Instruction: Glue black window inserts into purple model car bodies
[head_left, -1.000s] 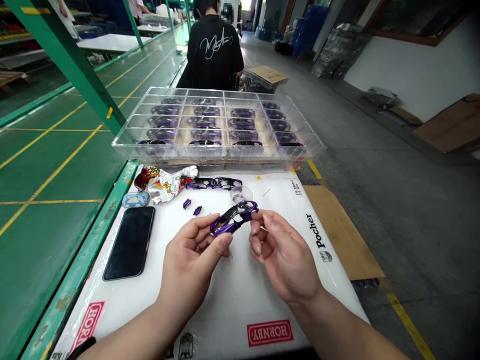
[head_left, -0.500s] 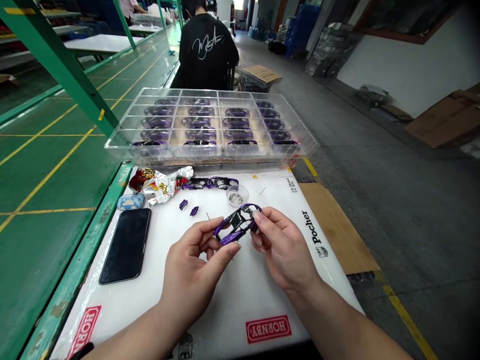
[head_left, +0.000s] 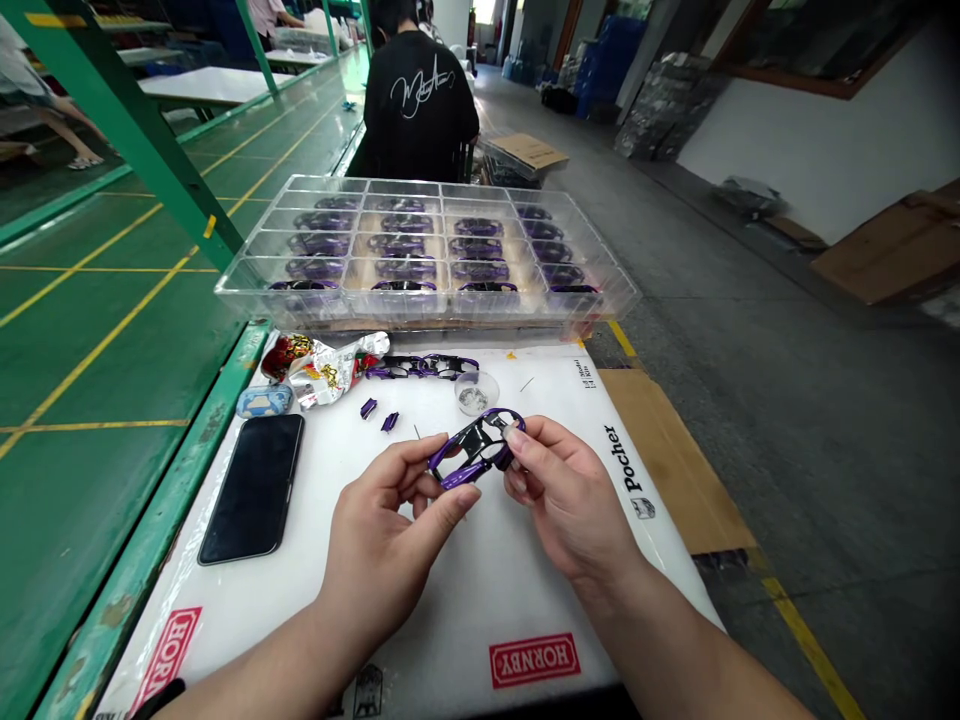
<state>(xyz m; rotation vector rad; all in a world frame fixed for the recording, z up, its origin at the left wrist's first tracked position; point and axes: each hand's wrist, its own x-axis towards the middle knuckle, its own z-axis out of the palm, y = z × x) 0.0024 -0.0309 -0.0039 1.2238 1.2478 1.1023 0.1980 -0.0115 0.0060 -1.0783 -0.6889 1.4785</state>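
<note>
A purple and black model car body shell [head_left: 472,446] is held tilted above the white work surface between both hands. My left hand [head_left: 397,510] grips its left end, thumb below and fingers behind. At its right end my right hand [head_left: 566,490] pinches the shell with thumb and fingertips; whether a small part is also in that pinch is hidden. Just behind the shell stands a small clear cup [head_left: 475,394] with tiny silvery pieces. Two small purple parts [head_left: 379,414] lie to the left, and more purple-black shells [head_left: 422,367] lie farther back.
A clear compartment tray [head_left: 427,310] of purple shells spans the far edge. On the left are a phone [head_left: 253,490], a blue case [head_left: 264,400] and a crumpled snack wrapper [head_left: 330,372]. A green post [head_left: 135,140] rises at left. A person in black [head_left: 420,110] sits ahead.
Both hands keep their hold on the shell with hardly any movement. The camera view has shifted slightly, and a walking person's legs now show at the far left.
</note>
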